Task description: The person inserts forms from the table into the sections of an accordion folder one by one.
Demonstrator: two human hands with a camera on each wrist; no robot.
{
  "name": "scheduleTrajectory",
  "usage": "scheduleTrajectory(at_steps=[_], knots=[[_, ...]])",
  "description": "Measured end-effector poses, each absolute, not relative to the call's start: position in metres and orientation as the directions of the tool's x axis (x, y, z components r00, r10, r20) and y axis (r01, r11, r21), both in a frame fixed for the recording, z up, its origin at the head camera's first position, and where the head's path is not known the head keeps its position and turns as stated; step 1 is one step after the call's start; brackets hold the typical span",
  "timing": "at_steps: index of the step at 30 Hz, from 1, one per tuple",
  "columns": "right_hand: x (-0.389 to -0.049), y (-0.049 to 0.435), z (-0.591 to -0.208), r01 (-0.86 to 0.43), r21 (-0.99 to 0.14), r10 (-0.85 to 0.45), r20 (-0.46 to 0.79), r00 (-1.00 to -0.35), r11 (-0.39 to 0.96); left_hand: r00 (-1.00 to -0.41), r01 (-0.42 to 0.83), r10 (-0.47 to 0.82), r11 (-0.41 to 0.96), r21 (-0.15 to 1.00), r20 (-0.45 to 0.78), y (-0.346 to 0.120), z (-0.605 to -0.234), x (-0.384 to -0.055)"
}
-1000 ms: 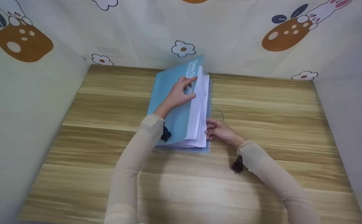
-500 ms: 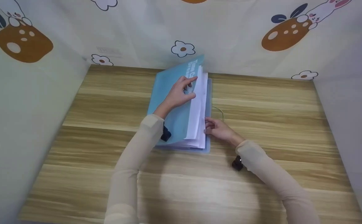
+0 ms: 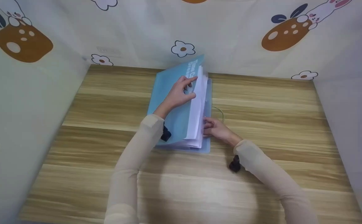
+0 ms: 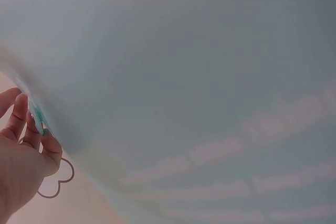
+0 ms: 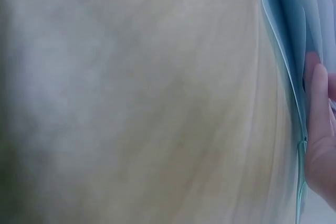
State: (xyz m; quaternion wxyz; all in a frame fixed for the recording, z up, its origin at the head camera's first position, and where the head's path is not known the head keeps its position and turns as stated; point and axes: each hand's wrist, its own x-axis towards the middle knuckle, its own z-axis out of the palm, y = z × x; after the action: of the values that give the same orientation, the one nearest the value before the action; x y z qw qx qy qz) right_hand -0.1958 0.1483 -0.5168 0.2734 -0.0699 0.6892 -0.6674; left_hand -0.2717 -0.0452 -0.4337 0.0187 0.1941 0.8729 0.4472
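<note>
A light blue document folder with white lettering lies on the table, its front cover raised at the right and white inner leaves fanned beneath. With thumb and fingers, my left hand pinches the raised cover's right edge. That left hand shows at the lower left of its wrist view, beside the large blue cover. My right hand holds the edges of the lower leaves, fingertips partly behind a translucent sheet. In the right wrist view, the right hand's fingers reach in between the leaves, above the back cover.
A thin elastic cord loops out from the folder's right side onto the wood-grain table. A patterned cloth wall stands close behind the folder. Dark wrist cameras hang below both cuffs.
My right hand has moved slightly left with the lower leaves, which now sit closer to the upper ones. More of the back cover shows. The left hand holds still.
</note>
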Motion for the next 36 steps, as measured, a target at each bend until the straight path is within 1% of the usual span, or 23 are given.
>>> scheduleTrajectory(at_steps=[6,13,20,25,29,36], knots=[[-0.198,0.151,-0.516,0.350,-0.935,-0.479,-0.332,-0.813,0.054,-0.927,0.312,0.351,0.523,0.793,0.133,-0.045,-0.433,-0.271],[-0.199,0.158,-0.518,0.385,-0.920,-0.485,-0.370,-0.792,0.072,-0.933,0.292,0.340,0.517,0.805,0.120,-0.044,-0.432,-0.271],[-0.201,0.158,-0.518,0.400,-0.913,-0.486,-0.384,-0.785,0.075,-0.933,0.287,0.343,0.524,0.802,0.110,-0.044,-0.433,-0.271],[-0.202,0.155,-0.517,0.408,-0.910,-0.470,-0.393,-0.790,0.076,-0.924,0.317,0.359,0.523,0.791,0.133,-0.044,-0.433,-0.271],[-0.202,0.153,-0.517,0.397,-0.914,-0.456,-0.390,-0.800,0.085,-0.919,0.332,0.365,0.522,0.786,0.146,-0.044,-0.433,-0.271],[-0.203,0.151,-0.517,0.367,-0.922,-0.459,-0.380,-0.803,0.123,-0.924,0.315,0.361,0.525,0.790,0.128,-0.043,-0.433,-0.271]])
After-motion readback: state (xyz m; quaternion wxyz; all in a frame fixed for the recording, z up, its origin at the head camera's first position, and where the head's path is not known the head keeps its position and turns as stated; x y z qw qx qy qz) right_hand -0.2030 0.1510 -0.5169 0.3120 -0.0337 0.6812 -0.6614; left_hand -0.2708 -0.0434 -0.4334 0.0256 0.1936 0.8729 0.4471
